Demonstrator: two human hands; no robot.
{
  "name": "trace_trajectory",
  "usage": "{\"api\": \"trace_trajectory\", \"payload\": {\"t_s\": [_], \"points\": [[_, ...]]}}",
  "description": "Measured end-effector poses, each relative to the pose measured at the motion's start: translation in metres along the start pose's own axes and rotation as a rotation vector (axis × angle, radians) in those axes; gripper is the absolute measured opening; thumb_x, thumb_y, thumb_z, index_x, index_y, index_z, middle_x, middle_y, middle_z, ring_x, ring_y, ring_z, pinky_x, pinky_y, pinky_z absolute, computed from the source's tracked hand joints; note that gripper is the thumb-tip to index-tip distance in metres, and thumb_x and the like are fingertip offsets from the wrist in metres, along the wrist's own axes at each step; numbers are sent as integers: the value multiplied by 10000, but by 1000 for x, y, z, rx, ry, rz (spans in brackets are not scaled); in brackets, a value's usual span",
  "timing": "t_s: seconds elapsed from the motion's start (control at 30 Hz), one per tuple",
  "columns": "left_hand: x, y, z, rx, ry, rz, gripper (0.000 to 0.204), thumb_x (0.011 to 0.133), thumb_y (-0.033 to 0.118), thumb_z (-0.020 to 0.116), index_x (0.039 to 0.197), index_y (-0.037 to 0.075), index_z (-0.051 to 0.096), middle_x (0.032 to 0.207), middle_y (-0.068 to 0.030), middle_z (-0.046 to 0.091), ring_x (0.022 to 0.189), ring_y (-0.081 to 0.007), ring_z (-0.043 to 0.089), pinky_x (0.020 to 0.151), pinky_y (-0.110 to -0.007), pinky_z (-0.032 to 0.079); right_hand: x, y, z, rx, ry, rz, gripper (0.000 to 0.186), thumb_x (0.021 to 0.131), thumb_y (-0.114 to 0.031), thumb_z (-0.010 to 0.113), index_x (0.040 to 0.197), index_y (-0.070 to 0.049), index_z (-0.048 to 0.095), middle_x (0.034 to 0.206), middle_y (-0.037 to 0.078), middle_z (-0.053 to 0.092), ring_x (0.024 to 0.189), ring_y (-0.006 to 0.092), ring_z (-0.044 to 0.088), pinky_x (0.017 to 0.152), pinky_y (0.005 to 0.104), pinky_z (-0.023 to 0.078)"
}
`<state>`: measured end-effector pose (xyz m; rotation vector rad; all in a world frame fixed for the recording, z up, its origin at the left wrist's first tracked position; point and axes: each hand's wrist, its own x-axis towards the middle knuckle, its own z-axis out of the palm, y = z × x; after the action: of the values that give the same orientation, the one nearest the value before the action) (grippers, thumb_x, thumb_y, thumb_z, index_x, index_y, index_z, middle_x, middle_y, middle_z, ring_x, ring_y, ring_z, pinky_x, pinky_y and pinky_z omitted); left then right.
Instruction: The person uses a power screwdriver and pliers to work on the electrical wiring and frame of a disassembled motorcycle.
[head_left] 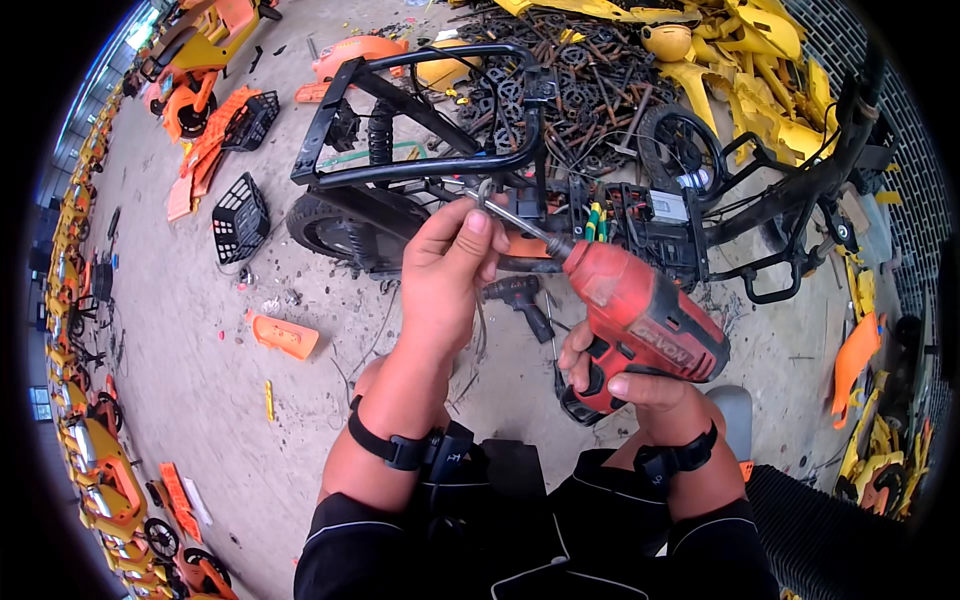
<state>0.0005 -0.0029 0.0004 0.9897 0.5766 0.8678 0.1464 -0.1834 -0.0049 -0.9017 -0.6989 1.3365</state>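
Observation:
My right hand grips the handle of a red cordless drill, whose long bit points up and left. My left hand pinches the front of that bit between thumb and fingers, right beside the black tube frame of a stripped scooter. The bit tip sits at the frame's lower rail. A second, black drill lies on the concrete just below my left hand. Both wrists wear black straps.
Two black baskets and orange body panels lie on the floor to the left. A heap of rusty metal parts and yellow plastic covers fills the back right. Orange scooters line the left edge.

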Motion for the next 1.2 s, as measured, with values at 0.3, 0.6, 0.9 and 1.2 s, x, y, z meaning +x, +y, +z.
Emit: {"api": "trace_trajectory", "payload": {"t_s": [0.3,0.6,0.9,1.2], "points": [[7,-2,5,-86,-25,-13,321,1022,227,585,1213,-30,608,827,-25,597,635,-89,445,581,-207,352,2,4,-14,185,-97,-1,556,687,-219,750,1135,65,582,1014,233,648,754,240,675,761,386,548],[11,-2,3,-63,-37,16,366,1027,238,577,1261,-45,584,838,-22,579,626,-82,424,567,-210,337,2,1,-12,149,-68,-25,564,673,-214,755,1114,94,584,986,245,653,723,248,680,745,387,554],[13,4,-1,-118,-91,30,354,1046,268,538,1255,-13,592,819,-1,537,562,-50,370,512,-195,304,5,-4,-13,173,-59,-42,563,659,-224,760,1092,94,591,953,244,655,690,253,669,712,390,555],[13,1,-3,-45,-27,70,304,1040,259,552,1191,6,623,807,-7,563,562,-57,380,512,-202,309,4,-4,-12,141,-37,-23,516,643,-222,775,1034,69,607,893,209,643,672,248,659,712,382,549]]}}
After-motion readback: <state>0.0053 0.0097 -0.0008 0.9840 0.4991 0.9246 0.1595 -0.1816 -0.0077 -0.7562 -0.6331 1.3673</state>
